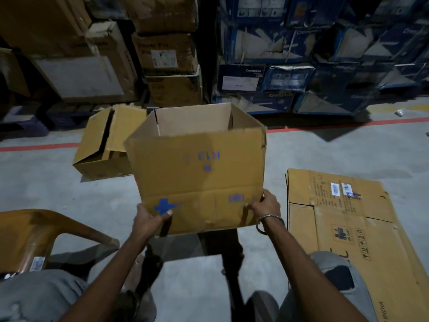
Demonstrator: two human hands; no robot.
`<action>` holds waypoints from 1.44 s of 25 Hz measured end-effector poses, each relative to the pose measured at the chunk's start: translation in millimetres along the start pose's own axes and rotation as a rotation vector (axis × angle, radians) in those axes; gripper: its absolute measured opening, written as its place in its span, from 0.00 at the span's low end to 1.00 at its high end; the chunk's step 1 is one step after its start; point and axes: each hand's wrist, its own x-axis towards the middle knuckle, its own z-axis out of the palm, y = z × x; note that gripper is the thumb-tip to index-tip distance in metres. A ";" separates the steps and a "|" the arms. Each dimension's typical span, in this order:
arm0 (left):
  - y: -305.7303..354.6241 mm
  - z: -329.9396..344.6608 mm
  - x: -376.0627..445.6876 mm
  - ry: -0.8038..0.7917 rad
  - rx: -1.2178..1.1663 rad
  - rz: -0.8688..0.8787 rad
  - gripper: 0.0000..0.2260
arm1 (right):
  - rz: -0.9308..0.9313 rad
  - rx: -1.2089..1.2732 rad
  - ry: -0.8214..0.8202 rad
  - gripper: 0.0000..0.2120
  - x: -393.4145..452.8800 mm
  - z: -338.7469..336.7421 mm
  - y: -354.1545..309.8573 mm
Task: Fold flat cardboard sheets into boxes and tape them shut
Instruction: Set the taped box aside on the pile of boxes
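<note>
Both hands, arms out: left hand [152,217] & right hand [265,206] grip box [199,168] bottom corners, open top tipped away; flat sheet [343,228] right of box.

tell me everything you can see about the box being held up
The held box is brown corrugated cardboard, worn and creased, already opened into shape. Its open end faces up and away, showing a paler inside. Blue upside-down lettering, a blue cross and a barcode-like mark sit on the near face. It is tilted, held above the floor by the left hand and right hand at its lower corners. No tape shows.
</note>
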 end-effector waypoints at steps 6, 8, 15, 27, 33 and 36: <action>-47.7 14.5 -5.9 -0.067 -0.124 -0.240 0.39 | 0.529 0.227 -0.112 0.18 -5.5 24.3 47.4; -54.5 14.1 -14.3 0.043 -0.089 -0.294 0.49 | 0.586 0.283 -0.114 0.16 -14.7 20.8 54.3; -45.6 32.3 -74.4 0.450 0.180 -0.304 0.52 | 0.369 -0.049 -0.095 0.15 -38.1 15.3 50.4; -63.2 111.2 -51.3 0.084 0.884 0.650 0.18 | -0.334 -0.699 0.100 0.29 -33.8 50.2 3.2; -101.9 137.0 15.8 0.015 0.957 0.624 0.24 | -0.555 -0.849 0.081 0.32 22.1 96.5 -11.0; -119.4 142.0 33.8 0.074 0.896 0.518 0.23 | -0.606 -0.967 -0.025 0.33 71.8 128.8 -34.4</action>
